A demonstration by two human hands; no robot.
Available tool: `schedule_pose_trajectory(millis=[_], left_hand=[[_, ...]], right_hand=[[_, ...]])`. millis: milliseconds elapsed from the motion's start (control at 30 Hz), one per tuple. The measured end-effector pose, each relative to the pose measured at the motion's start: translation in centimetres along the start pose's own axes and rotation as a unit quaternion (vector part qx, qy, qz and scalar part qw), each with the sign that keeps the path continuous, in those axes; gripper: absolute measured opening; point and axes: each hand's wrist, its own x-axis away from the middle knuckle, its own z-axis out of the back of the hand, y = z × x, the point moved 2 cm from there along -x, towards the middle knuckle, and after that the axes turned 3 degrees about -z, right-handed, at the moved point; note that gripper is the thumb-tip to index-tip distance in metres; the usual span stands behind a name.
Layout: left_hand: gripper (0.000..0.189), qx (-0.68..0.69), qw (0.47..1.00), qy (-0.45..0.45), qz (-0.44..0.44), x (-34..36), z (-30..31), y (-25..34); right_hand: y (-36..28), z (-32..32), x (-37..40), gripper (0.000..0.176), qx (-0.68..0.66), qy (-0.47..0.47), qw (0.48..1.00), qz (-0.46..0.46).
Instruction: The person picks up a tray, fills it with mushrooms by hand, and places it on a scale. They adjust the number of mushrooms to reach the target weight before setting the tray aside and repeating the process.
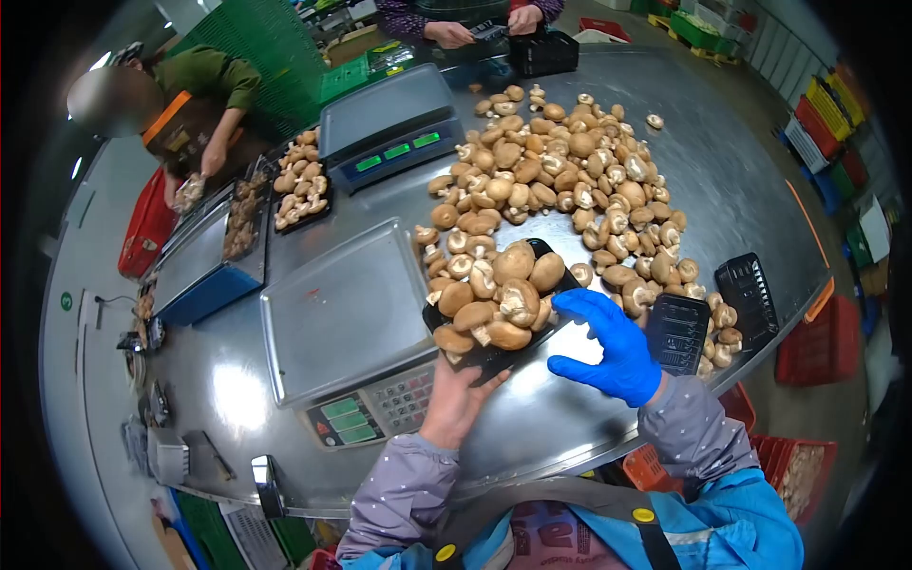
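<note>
A black plastic tray [543,249] is heaped with brown mushrooms [518,300], caps and pale stems facing various ways. My bare left hand [456,401] grips this tray from its near edge, the thumb along the side and the other fingers partly hidden below. Just right of the tray, my blue-gloved right hand [616,350] is open, thumb and fingers spread and nothing between them. Left of the tray is a weighing scale [347,304] with a bare metal plate. Beyond the tray spreads a big pile of loose mushrooms [579,157].
Black trays [676,334] lie at the right among loose mushrooms. A second scale [389,114] stands farther back beside a filled tray [302,180]. A co-worker in green [204,81] handles mushrooms at the left; another person's hands [451,34] are at the far edge. Red crates [793,465] stand below.
</note>
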Motion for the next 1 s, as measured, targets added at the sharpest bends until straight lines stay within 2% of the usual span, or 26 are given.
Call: schedule_pose_trajectory(millis=[33,100,200,333,367,433,500,533,567,633,667,700,767,800,867,900,967,1000], left_hand=[[0.065,-0.027,1.0,-0.003,-0.01,0.5,0.4,1.1],[0.069,-0.038,0.999,-0.013,-0.018,1.0,2.7,3.3],[0.075,-0.071,0.997,-0.002,-0.037,1.6,6.8,7.1],[0.073,-0.119,0.99,0.063,-0.043,1.8,11.9,12.1],[0.071,-0.131,0.989,0.059,-0.047,1.7,13.3,13.0],[0.064,-0.228,0.962,0.13,-0.077,2.3,14.2,14.9],[0.053,-0.319,0.938,0.105,-0.088,1.4,17.8,16.0],[0.043,-0.365,0.918,0.123,-0.093,1.5,18.8,16.5],[0.043,-0.36,0.919,0.127,-0.095,1.7,19.7,17.0],[0.041,-0.564,0.795,0.152,-0.164,2.7,20.1,18.5],[0.042,-0.61,0.735,0.172,-0.24,2.8,19.8,18.8],[0.042,-0.607,0.737,0.175,-0.239,3.1,19.2,19.0],[0.041,-0.611,0.694,0.124,-0.361,3.6,16.8,19.5],[0.041,-0.607,0.698,0.127,-0.357,2.8,16.7,19.3],[0.04,-0.681,0.548,0.05,-0.483,1.4,16.1,18.9],[0.04,-0.678,0.555,0.054,-0.479,0.8,15.9,18.7],[0.036,-0.677,0.527,0.036,-0.512,0.2,14.9,18.5],[0.036,-0.674,0.532,0.038,-0.51,0.1,14.8,18.5]], right_hand=[[-0.5,-0.6,-0.1,0.055,-0.001,-0.005,1.0,0.007],[-1.2,-1.9,-0.6,0.06,-0.053,-0.002,0.997,-0.049],[-3.0,-3.5,-1.5,0.05,-0.044,-0.028,0.998,-0.034],[-3.9,-6.3,-1.7,0.04,-0.027,-0.081,0.996,-0.013],[-4.1,-6.7,-1.7,0.04,-0.031,-0.089,0.996,-0.005],[-4.2,-7.6,-1.6,0.034,-0.028,-0.113,0.993,-0.033],[-4.1,-8.2,-1.4,0.03,-0.024,-0.116,0.993,-0.023],[-3.9,-8.5,-1.2,0.028,-0.037,-0.125,0.991,-0.039],[-3.8,-8.6,-1.1,0.027,-0.05,-0.134,0.988,-0.055],[-3.9,-8.9,-0.7,0.024,-0.048,-0.134,0.988,-0.062],[-3.6,-9.0,-0.4,0.023,-0.058,-0.136,0.985,-0.087],[-3.3,-9.1,0.0,0.023,-0.067,-0.138,0.982,-0.113],[-2.8,-9.3,0.7,0.021,-0.056,-0.148,0.979,-0.129],[-2.6,-9.5,1.2,0.02,-0.062,-0.147,0.977,-0.139],[-2.7,-9.6,1.9,0.02,-0.062,-0.154,0.974,-0.154],[-2.9,-9.6,2.2,0.019,-0.064,-0.152,0.972,-0.166],[-3.3,-9.5,2.7,0.018,-0.061,-0.154,0.969,-0.181],[-3.4,-9.5,2.9,0.018,-0.062,-0.154,0.967,-0.195]])
